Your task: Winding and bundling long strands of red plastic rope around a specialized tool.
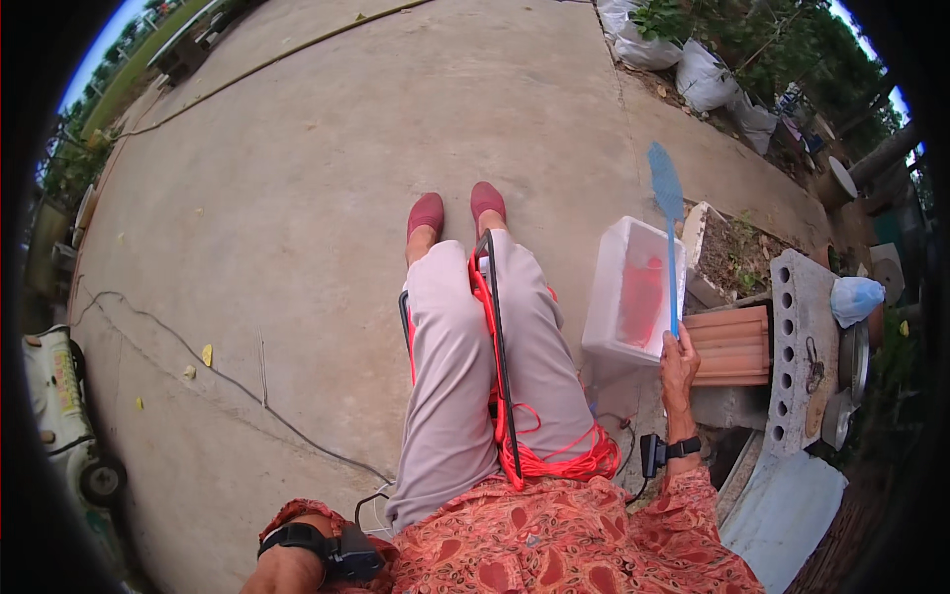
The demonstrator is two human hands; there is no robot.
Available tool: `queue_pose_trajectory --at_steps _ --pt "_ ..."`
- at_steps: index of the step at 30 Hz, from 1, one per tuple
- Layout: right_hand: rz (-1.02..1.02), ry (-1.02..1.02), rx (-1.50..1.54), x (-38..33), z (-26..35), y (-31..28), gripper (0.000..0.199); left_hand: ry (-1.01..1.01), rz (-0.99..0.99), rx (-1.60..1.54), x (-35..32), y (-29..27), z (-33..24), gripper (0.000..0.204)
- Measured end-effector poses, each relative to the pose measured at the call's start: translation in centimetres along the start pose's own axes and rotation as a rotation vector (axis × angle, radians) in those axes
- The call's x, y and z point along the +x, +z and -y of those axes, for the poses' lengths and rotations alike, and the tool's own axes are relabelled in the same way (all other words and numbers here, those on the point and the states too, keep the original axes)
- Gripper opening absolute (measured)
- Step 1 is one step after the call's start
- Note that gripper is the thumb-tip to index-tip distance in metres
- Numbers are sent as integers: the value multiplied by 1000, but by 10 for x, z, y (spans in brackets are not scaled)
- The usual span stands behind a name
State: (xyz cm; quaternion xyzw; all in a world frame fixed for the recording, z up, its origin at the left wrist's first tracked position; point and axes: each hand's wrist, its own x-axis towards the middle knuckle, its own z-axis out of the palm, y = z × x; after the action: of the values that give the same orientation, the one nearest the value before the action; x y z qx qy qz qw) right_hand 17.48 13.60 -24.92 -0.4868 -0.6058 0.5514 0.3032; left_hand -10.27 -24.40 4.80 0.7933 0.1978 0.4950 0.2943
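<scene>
Patterned shirt [524,544] — blue flyswatter [667,198] (long-handled) in right hand [679,368].

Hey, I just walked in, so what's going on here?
The person's right hand grips a blue fly swatter, its head pointing away from them. In this view, its handle passes across a white foam box. Bundled red cord lies near their lap. The left hand is out of view.

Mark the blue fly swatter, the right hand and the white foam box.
Blue fly swatter [667,186]: head view, on its mesh paddle.
Right hand [679,359]: head view, on the back of the hand.
White foam box [606,285]: head view, on its left wall.
</scene>
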Motion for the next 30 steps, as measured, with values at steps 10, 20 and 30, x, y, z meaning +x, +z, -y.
queue_pose_trajectory --at_steps 10,20,30 --pt "751 -417 -440 70 65 153 38 7 16 -34 -14 -19 0 85" --pt "1132 -451 -792 128 81 273 32 8 -29 -113 -34 -31 15 77" --pt "1023 -563 -970 146 77 279 31 51 -21 -190 -36 -34 24 69"
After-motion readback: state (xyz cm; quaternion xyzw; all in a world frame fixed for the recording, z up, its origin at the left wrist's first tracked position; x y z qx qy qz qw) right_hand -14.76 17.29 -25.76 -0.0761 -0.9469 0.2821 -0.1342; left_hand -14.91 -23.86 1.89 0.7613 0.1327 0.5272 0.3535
